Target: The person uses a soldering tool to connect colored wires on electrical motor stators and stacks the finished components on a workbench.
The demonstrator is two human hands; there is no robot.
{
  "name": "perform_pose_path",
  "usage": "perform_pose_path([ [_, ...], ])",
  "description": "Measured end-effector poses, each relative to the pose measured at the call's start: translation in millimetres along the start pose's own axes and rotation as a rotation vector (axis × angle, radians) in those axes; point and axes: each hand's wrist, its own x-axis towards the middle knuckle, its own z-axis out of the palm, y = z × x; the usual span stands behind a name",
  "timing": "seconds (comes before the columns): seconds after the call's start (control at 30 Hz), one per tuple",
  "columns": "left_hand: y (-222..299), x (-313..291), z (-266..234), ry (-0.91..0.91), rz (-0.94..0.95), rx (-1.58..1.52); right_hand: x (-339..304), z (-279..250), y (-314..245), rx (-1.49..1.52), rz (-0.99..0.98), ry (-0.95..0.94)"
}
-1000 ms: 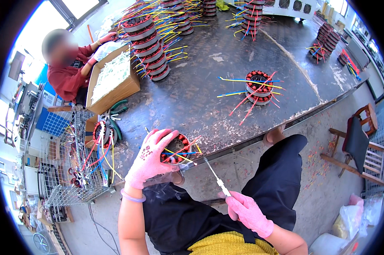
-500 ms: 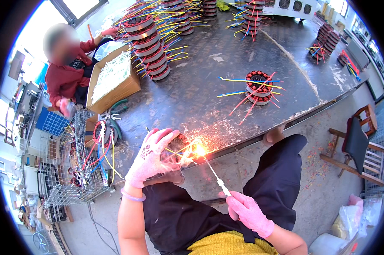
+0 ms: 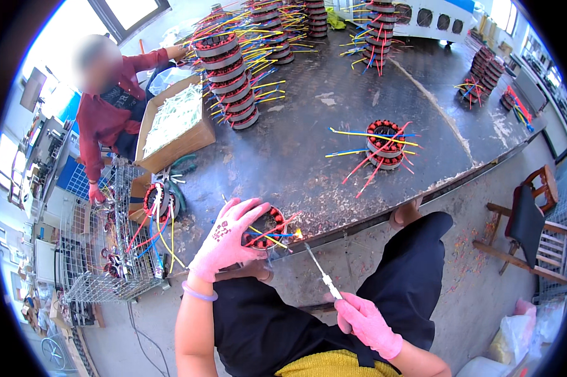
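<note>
My left hand (image 3: 228, 240), in a pink glove, is wrapped round a motor stator (image 3: 277, 220) at the table's front edge, partly covering it. Red, blue and yellow wires stick out of the stator toward the right. A small flame (image 3: 298, 233) burns at the wire ends. In its gloved fingers my right hand (image 3: 369, 323) grips a thin rod tool with a white handle (image 3: 330, 285). The rod's tip is just below the flame, slightly apart from it.
Two stacked stators (image 3: 384, 144) stand on the dark table (image 3: 308, 157). Tall stator stacks (image 3: 230, 81) rise behind. Left are a cardboard box (image 3: 180, 147), pliers (image 3: 182, 166), another stator (image 3: 162, 200) and a wire basket (image 3: 101, 251). A co-worker (image 3: 111, 107) reaches toward the stacks. A chair (image 3: 525, 220) stands right.
The bright glare and sparks at the wires have shrunk to a small flame. The rod's tip has drawn slightly down and away. The co-worker's lower hand has dropped.
</note>
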Motion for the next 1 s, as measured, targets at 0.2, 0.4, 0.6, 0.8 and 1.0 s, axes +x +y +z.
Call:
perform_pose_path([
  [0.2,1.1,1.1,-1.3,0.006,0.017,0.019,3.2,-0.4,1.6,-0.015,-0.011,-0.027],
  [0.4,2.1,1.2,-0.3,0.014,0.031,0.007,1.4,0.0,-0.4,-0.019,-0.024,-0.014],
  [0.6,3.6,-0.2,-1.4,0.012,0.010,0.010,3.3,-2.5,1.7,-0.089,-0.031,-0.020],
  [0.8,3.1,0.9,-1.2,0.006,0.006,0.006,2.0,0.3,0.5,-0.035,-0.027,-0.008],
  [1.0,2.4,1.5,-1.7,-0.006,0.018,-0.005,4.1,-0.5,1.5,-0.024,-0.018,-0.012],
])
